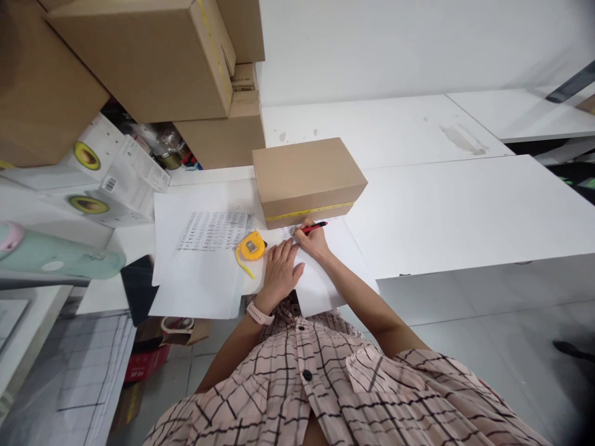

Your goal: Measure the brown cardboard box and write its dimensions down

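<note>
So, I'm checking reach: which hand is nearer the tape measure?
Left. The left hand lies beside the tape measure; the right hand, holding a pen, is farther right.

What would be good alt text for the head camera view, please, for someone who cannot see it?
A person's right hand holds a red-and-black pen to a white paper sheet on a white table, the left hand lying flat nearby. A brown cardboard box stands beyond; at left are a rounded yellow tape measure and white papers with printed rows.

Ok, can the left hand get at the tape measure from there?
Likely yes: the left hand lies palm down, gripping nothing, and the tape measure sits just beside it with nothing visible between.
</note>
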### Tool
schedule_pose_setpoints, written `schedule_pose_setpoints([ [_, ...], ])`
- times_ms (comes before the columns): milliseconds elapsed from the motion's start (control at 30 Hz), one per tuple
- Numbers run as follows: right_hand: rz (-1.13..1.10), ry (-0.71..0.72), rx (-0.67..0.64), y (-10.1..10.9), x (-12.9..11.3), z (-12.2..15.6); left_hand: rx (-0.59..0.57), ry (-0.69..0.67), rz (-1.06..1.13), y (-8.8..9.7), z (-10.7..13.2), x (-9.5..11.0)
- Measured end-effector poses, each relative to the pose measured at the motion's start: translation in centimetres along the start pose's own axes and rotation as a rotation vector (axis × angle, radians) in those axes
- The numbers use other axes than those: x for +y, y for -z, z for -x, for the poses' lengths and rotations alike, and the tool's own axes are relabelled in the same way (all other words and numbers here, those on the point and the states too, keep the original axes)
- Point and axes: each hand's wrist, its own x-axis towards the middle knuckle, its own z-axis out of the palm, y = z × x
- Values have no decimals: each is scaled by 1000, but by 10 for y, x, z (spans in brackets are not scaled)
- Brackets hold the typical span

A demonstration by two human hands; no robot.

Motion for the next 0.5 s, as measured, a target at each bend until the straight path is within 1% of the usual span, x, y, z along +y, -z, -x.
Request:
schedule_pose_setpoints([
  [333, -13, -21, 47, 0, 1, -1, 4, -3, -6, -1, 0, -1],
  [500, 0, -15, 33, 0, 2, -1, 6, -2, -4, -2, 0, -1],
])
